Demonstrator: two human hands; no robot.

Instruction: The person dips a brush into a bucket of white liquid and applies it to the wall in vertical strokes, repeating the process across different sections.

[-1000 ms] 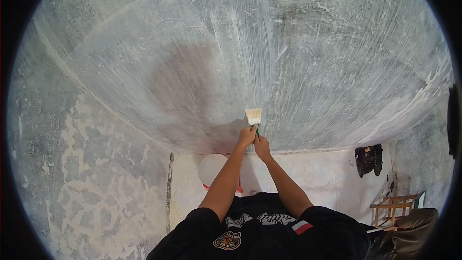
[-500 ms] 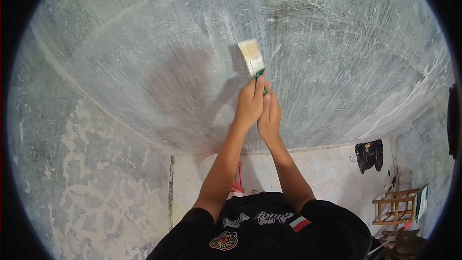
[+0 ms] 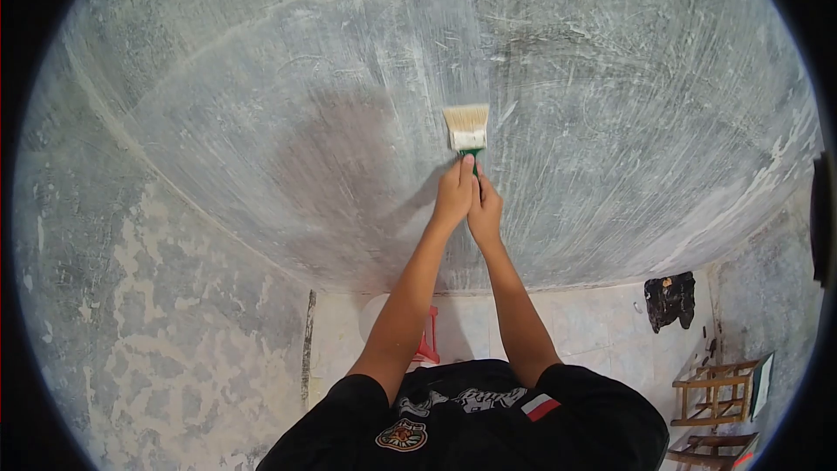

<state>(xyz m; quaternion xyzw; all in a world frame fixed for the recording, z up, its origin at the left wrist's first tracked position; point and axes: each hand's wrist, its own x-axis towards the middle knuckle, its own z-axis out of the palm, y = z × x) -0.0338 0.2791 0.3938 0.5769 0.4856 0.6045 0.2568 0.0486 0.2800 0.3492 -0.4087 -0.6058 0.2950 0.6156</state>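
Both your left hand [image 3: 454, 196] and right hand [image 3: 485, 209] grip the brush [image 3: 466, 128], its bristles on the wall [image 3: 610, 105]; brushed streaks run to 12 o'clock, while the dark patch [image 3: 340, 166] at 9 o'clock looks unbrushed.

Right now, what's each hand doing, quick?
Left hand: closed on the handle of the paintbrush.
Right hand: closed on the same handle, just below the left.

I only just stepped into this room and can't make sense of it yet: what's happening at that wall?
A person in a black shirt holds a wide paintbrush with both hands, the left hand and right hand clasped together on its green handle. The bristles point up and are pressed to a grey, streaky wall, beside a darker patch. On the floor below stand a white bucket and wooden stools.
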